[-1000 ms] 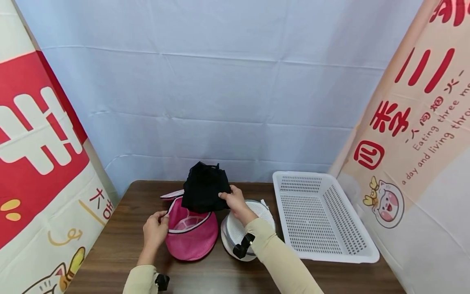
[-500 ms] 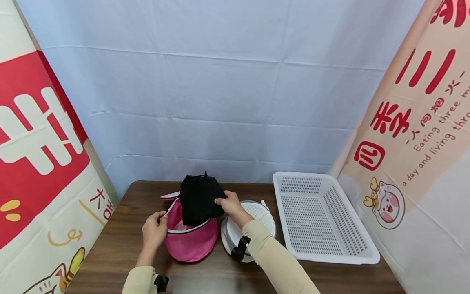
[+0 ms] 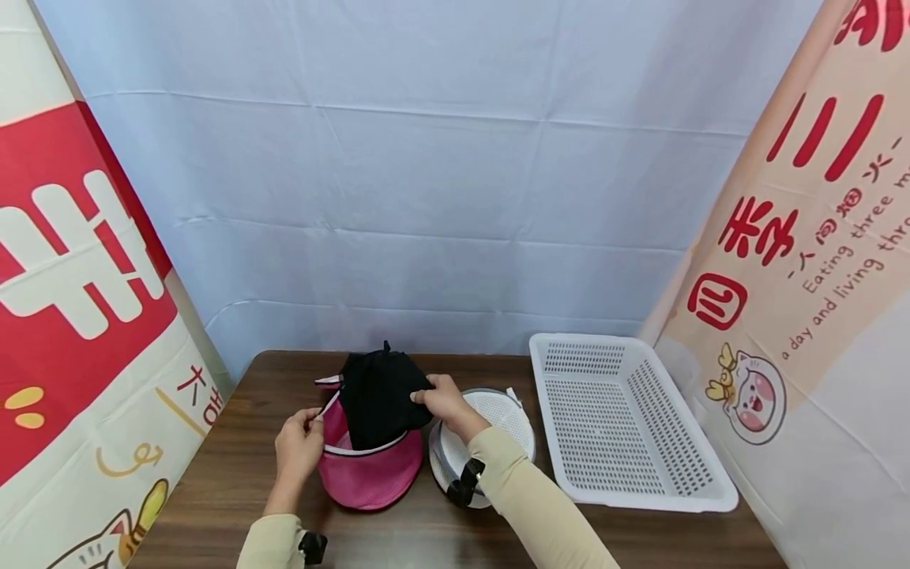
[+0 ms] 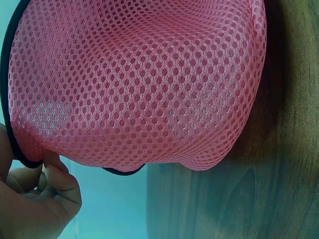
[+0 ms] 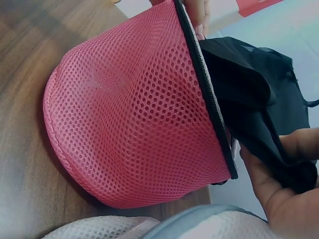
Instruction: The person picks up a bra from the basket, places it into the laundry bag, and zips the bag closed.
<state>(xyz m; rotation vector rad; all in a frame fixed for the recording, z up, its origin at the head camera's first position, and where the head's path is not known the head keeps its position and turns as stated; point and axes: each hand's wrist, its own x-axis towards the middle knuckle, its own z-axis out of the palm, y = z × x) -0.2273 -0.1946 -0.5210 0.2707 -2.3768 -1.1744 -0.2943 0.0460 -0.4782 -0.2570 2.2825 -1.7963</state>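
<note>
A pink mesh laundry bag [image 3: 373, 478] with a zipped rim stands unzipped on the table. My left hand [image 3: 298, 444] pinches the left side of its rim between thumb and fingers, as the left wrist view shows with the hand [image 4: 42, 199] at the zipper edge. Over the bag's mouth hangs a black cloth garment [image 3: 384, 395], its lower part inside the opening. My right hand [image 3: 444, 403] grips the garment's right edge; in the right wrist view the thumb and fingers [image 5: 284, 174] close on the black fabric [image 5: 249, 109]. What lies deeper in the bag is hidden.
Right of the pink bag lies a round white mesh bag [image 3: 501, 419] with grey trim, partly under my right forearm. A white perforated plastic basket [image 3: 640, 502] sits farther right on the brown wooden table [image 3: 235, 450]. A pale cloth backdrop [image 3: 426, 197] hangs behind.
My right hand has moved slightly left and down with the black garment, which now sinks lower into the pink bag's mouth. The left hand keeps its hold on the rim.
</note>
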